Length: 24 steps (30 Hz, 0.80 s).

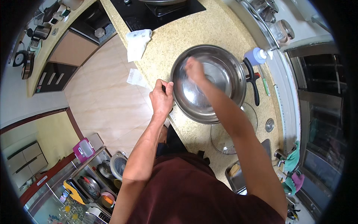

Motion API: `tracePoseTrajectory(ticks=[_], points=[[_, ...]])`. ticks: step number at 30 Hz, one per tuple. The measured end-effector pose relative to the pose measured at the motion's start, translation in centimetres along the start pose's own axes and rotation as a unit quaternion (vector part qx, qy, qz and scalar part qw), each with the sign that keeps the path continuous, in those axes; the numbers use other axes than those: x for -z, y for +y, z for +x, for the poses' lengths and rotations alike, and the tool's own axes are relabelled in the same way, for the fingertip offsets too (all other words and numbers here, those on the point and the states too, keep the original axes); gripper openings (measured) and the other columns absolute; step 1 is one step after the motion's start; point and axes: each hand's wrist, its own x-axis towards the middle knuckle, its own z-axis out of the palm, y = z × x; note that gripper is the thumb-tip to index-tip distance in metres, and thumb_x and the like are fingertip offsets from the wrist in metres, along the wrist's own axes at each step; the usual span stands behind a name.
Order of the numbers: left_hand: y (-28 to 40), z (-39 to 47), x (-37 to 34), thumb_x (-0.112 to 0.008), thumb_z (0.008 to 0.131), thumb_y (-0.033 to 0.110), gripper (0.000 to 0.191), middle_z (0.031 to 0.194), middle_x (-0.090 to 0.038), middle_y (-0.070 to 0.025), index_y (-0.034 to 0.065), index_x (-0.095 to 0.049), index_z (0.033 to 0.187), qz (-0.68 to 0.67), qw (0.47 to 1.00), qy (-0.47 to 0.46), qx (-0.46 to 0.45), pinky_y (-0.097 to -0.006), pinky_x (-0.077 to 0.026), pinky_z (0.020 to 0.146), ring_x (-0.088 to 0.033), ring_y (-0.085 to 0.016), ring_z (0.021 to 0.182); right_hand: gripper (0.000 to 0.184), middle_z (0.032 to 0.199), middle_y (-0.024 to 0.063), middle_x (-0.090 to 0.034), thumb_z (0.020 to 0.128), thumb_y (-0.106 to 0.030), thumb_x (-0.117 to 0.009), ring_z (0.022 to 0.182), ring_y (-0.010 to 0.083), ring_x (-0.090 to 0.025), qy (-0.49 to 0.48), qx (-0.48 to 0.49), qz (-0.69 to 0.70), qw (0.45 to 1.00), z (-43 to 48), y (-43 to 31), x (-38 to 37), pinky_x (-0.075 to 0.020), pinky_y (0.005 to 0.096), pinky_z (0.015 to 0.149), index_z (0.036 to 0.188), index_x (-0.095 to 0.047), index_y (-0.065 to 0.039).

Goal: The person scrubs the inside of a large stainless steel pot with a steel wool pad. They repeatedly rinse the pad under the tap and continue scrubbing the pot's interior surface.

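A large stainless steel pan [221,105] with black side handles sits on the speckled stone countertop. My left hand [162,96] grips its near-left handle, which is mostly hidden by the fingers. Inside the pan, near the left wall, my right hand [195,70] is blurred by motion; its fingers look curled, and whether it holds anything is not clear. A glass lid [223,140] lies partly under the pan's lower right edge. On the counter's left edge lies a crumpled white cloth or paper towel [137,46].
Behind the pan is a black cooktop [167,16] bearing another pan [163,1]. A purple pump bottle [253,56] and a green-handled tool [265,86] stand or lie at the right, by the window. A sink [237,182] is at the lower right. A white sheet [136,77] shows beside the counter's left edge.
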Motion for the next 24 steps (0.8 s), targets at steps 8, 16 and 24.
tracePoseTrajectory(ticks=[8, 16, 24], points=[[-0.4, 0.0, 0.2, -0.067, 0.091, 0.023, 0.025, 0.058, -0.059, -0.0145, 0.0039, -0.053, 0.081, 0.015, 0.999, 0.034, -0.019, -0.041, -0.047, 0.057, -0.057, -0.031, 0.053, 0.007, 0.066, 0.0148, -0.056, 0.077, 0.003, -0.056, 0.063, 0.0284, -0.058, -0.158, 0.19, -0.014, 0.969, -6.1, -2.8, -0.4, -0.044, 0.0429, 0.058, 0.076, -0.053, -0.004], [-0.1, 0.3, -0.9, -0.069, 0.09, 0.023, 0.026, 0.058, -0.059, -0.0114, 0.0038, -0.055, 0.08, 0.018, 0.999, 0.02, -0.02, -0.0384, -0.048, 0.058, -0.057, -0.023, 0.053, 0.008, 0.072, 0.0183, -0.059, 0.077, 0.006, -0.055, 0.066, 0.0338, -0.059, -0.055, 0.061, -0.049, 0.995, -2.1, -1.1, 0.8, -0.0457, 0.0427, 0.059, 0.077, -0.054, -0.002], [1.5, 5.9, 0.9, -0.074, 0.084, 0.028, 0.029, 0.065, -0.064, -0.0123, 0.0028, -0.061, 0.09, 0.04, 0.999, -0.008, -0.018, -0.039, -0.051, 0.063, -0.063, -0.026, 0.061, 0.013, 0.087, 0.0176, -0.067, 0.082, -0.006, -0.057, 0.09, 0.034, -0.067, -0.56, 0.11, -0.374, 0.731, -9.2, -2.0, 10.7, -0.053, 0.0462, 0.08, 0.091, -0.066, -0.006]])
